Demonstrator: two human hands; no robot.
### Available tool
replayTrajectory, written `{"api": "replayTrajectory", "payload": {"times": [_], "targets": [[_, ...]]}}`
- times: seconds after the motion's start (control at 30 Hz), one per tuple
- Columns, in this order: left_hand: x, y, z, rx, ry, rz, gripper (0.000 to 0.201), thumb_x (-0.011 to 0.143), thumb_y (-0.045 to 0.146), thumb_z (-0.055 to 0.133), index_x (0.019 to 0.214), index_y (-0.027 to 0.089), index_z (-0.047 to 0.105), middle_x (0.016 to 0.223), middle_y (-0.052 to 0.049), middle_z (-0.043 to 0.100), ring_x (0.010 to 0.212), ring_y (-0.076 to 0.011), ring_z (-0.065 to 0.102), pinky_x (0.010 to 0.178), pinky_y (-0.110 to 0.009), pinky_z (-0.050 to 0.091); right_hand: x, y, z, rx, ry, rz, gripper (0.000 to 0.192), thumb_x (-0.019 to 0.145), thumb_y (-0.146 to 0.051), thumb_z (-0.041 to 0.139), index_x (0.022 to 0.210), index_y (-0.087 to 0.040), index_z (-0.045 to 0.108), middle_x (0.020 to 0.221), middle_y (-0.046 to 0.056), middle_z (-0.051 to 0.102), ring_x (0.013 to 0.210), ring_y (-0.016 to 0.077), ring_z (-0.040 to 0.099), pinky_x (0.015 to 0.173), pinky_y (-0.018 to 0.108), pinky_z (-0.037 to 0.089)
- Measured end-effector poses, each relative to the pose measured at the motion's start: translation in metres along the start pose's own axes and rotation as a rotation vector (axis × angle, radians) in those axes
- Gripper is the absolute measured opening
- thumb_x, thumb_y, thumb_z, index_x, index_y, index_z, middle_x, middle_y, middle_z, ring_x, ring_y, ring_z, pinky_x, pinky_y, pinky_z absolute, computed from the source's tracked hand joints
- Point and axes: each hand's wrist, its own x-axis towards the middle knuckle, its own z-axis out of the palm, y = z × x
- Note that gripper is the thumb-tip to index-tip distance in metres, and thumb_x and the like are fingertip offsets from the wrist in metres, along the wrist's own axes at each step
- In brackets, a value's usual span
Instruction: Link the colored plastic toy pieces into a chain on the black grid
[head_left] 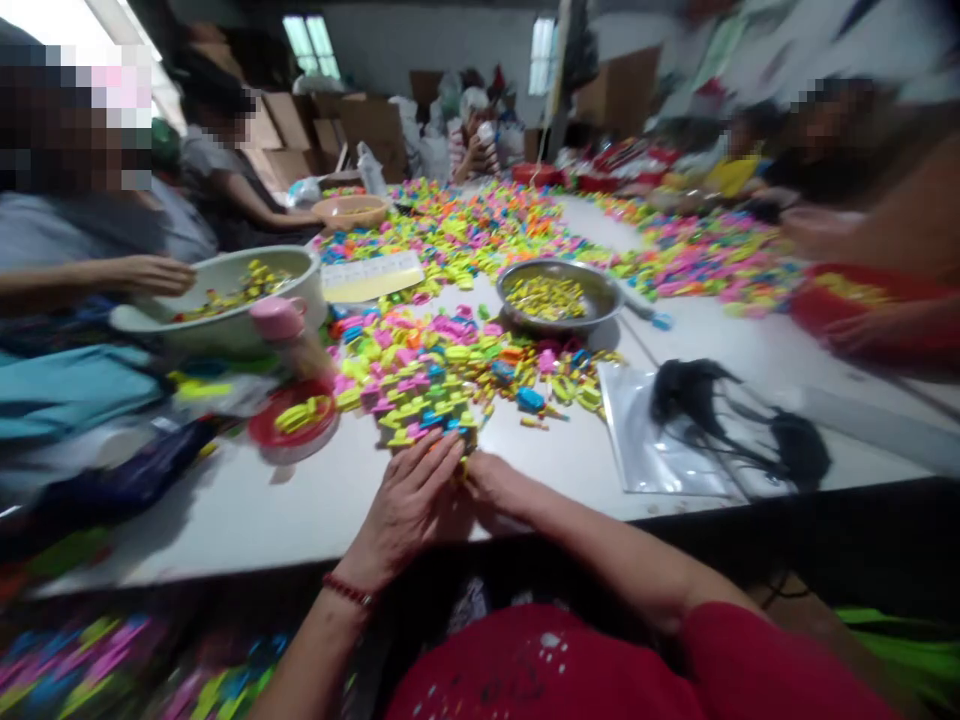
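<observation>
Several small yellow, pink and blue plastic pieces stand packed in close rows as a block (420, 405) on the white table (247, 520). My left hand (405, 490) lies over the block's near edge, fingers stretched out side by side. At the block's near right corner, my right hand (499, 483) is closed with its fingers curled inward; a bit of yellow shows by them, but what they hold is hidden. Just beyond the block spreads a heap of loose coloured plastic pieces (457, 335). A steel bowl (604, 318) behind it holds small yellow parts.
On the left stand a pale green basin (300, 275), a pink-capped bottle (279, 318) and a red lid (292, 447) with yellow pieces. A clear plastic bag (626, 440) and a black mask-like item (694, 390) lie right. Several co-workers sit around the table.
</observation>
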Motion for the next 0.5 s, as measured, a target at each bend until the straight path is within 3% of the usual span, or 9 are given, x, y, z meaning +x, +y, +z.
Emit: {"api": "replayTrajectory", "payload": {"times": [0.07, 0.17, 0.3, 0.37, 0.5], "targets": [[0.005, -0.005, 0.004, 0.075, 0.019, 0.076, 0.056, 0.092, 0.019, 0.047, 0.148, 0.023, 0.038, 0.146, -0.006, 0.05, 0.14, -0.0228, 0.039, 0.112, -0.035, 0.03, -0.004, 0.005, -0.003, -0.051, 0.034, -0.009, 0.016, 0.081, -0.012, 0.06, 0.095, -0.017, 0.066, 0.091, 0.004, 0.067, 0.078, 0.0163, 0.059, 0.072, 0.023, 0.047], [0.011, -0.016, 0.014, 0.126, 0.121, 0.149, 0.056, 0.091, 0.022, 0.048, 0.146, 0.026, 0.041, 0.14, -0.004, 0.056, 0.133, -0.0214, 0.049, 0.111, -0.033, 0.029, -0.016, 0.032, -0.021, -0.1, 0.205, -0.02, 0.018, 0.09, -0.021, 0.058, 0.107, -0.018, 0.062, 0.1, 0.005, 0.065, 0.088, 0.0156, 0.059, 0.082, 0.023, 0.048], [0.011, -0.025, 0.02, 0.1, 0.135, 0.155, 0.057, 0.091, 0.021, 0.046, 0.148, 0.028, 0.037, 0.139, -0.002, 0.057, 0.129, -0.0215, 0.053, 0.108, -0.036, 0.033, -0.037, 0.081, -0.067, -0.328, 0.432, 0.361, 0.029, 0.092, -0.014, 0.049, 0.119, -0.015, 0.057, 0.112, 0.01, 0.059, 0.099, 0.0191, 0.057, 0.089, 0.028, 0.047], [0.01, -0.025, 0.022, 0.087, 0.125, 0.149, 0.058, 0.091, 0.022, 0.046, 0.148, 0.029, 0.036, 0.138, -0.002, 0.058, 0.126, -0.0228, 0.054, 0.105, -0.038, 0.035, -0.043, 0.101, -0.087, -0.406, 0.435, 0.504, 0.032, 0.089, -0.006, 0.044, 0.117, -0.013, 0.058, 0.114, 0.013, 0.057, 0.1, 0.022, 0.056, 0.087, 0.032, 0.047], [0.011, -0.025, 0.026, 0.053, 0.118, 0.117, 0.057, 0.093, 0.026, 0.044, 0.149, 0.031, 0.034, 0.135, -0.003, 0.06, 0.124, -0.0262, 0.056, 0.098, -0.042, 0.039, -0.04, 0.119, -0.105, -0.47, 0.335, 0.618, 0.031, 0.084, -0.001, 0.042, 0.103, -0.013, 0.064, 0.111, 0.014, 0.06, 0.093, 0.0223, 0.058, 0.08, 0.031, 0.046]]}}
